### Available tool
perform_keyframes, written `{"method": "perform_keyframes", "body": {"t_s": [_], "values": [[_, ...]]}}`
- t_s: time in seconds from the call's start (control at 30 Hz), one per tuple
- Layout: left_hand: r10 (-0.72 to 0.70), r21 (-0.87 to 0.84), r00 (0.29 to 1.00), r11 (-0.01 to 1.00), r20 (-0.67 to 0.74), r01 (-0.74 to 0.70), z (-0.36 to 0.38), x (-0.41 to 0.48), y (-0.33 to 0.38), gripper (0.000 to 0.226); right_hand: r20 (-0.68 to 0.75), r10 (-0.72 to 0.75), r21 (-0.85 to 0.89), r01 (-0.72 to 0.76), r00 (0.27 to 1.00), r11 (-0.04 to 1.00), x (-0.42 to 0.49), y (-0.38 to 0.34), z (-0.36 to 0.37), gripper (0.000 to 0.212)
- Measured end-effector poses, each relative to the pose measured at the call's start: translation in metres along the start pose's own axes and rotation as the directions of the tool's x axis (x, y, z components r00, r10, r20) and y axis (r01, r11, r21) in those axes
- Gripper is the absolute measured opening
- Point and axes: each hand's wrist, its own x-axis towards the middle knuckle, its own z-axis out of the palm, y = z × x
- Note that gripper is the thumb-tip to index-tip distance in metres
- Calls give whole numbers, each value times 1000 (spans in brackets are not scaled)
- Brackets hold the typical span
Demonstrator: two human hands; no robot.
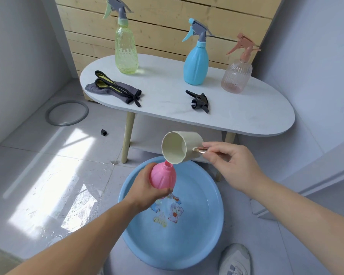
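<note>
Head view: the left grip [147,188] is clenched round the lower body of a pink ribbed plastic bottle [164,176]. The bottle sticks out above the fingers with its open neck up, over a round blue plastic basin [207,231] on the floor. The right grip [233,161] pinches the shiny handle of a cream plastic cup [178,148], which lies left of the grip, tipped leftward with its lower rim just at the bottle's neck. Farther off, a black spray head [200,101] lies on the white oval table [246,118].
</note>
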Motion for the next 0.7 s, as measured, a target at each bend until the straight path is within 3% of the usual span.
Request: {"method": "perform_keyframes", "body": {"t_s": [0.13,0.33,0.47,0.7], "values": [[7,-41,1000,999,-20,-7,-2,4,13,78,-42,110,203,-99,993,974,8,1,-10,15],[78,-77,995,994,-59,-82,-2,13,62,84,-132,252,570,-135,959,811,24,-13,-47,23],[110,-98,993,989,-42,-114,2,16,98,78,-244,281,585,-90,928,806,40,-6,-86,28],[151,-88,987,985,48,-146,8,19,139,72,-312,381,550,-161,870,819,70,42,-134,24]]}}
